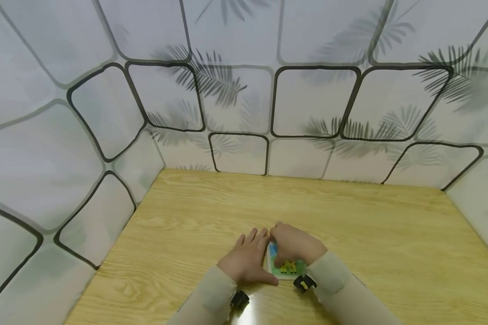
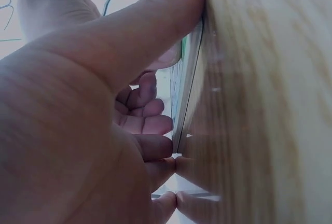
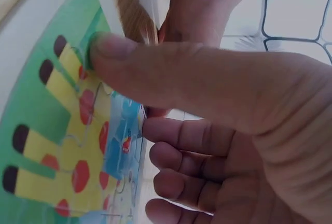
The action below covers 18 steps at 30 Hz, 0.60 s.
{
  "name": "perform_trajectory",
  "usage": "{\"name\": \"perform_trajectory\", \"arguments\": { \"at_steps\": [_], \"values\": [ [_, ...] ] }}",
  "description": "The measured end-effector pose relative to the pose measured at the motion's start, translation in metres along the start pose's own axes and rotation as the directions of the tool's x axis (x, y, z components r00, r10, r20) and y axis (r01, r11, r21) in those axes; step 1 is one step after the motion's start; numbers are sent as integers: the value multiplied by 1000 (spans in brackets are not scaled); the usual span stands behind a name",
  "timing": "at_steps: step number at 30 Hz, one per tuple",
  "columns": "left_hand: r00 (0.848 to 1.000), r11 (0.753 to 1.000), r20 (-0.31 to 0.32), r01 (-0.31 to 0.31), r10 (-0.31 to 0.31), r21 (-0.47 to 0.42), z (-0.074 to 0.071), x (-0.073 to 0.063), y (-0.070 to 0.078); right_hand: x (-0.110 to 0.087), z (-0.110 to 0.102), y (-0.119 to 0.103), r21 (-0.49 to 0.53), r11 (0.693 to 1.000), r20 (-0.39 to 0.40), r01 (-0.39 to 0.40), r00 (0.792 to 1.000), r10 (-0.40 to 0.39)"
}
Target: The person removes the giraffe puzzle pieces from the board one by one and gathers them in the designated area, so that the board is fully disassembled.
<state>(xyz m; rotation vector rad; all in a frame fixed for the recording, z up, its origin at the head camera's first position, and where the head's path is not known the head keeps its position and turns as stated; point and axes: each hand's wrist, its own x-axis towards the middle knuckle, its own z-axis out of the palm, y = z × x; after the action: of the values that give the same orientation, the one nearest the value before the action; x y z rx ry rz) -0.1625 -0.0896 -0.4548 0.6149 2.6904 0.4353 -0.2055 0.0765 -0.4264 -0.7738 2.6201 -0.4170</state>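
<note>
A small jigsaw puzzle (image 1: 274, 267) with a pale border lies on the wooden table (image 1: 179, 225). Its face (image 3: 80, 146) shows a yellow giraffe with red spots on green, and blue toward the far part. My left hand (image 1: 248, 258) is flat with spread fingers along the puzzle's left side; its thumb stretches along the near edge. My right hand (image 1: 296, 243) bends over the puzzle from the right. In the right wrist view its thumb (image 3: 116, 53) touches the puzzle's face, and its curled fingers are at the far, blue part. The hand hides part of the picture.
A patterned cloth wall (image 1: 240, 99) with dark outlines and leaf prints stands behind the table and along both sides. Small black wrist cameras (image 1: 239, 299) sit under both sleeves. Light glares on the table's near edge.
</note>
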Motion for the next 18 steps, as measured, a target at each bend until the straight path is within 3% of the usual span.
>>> {"name": "perform_trajectory", "arguments": {
  "at_steps": [18],
  "values": [
    [1000, 1000, 5, 1, -1, -1, -1, 1, 2, -2, 2, 10, 91, 996, 10, 16, 1000, -17]
  ]
}}
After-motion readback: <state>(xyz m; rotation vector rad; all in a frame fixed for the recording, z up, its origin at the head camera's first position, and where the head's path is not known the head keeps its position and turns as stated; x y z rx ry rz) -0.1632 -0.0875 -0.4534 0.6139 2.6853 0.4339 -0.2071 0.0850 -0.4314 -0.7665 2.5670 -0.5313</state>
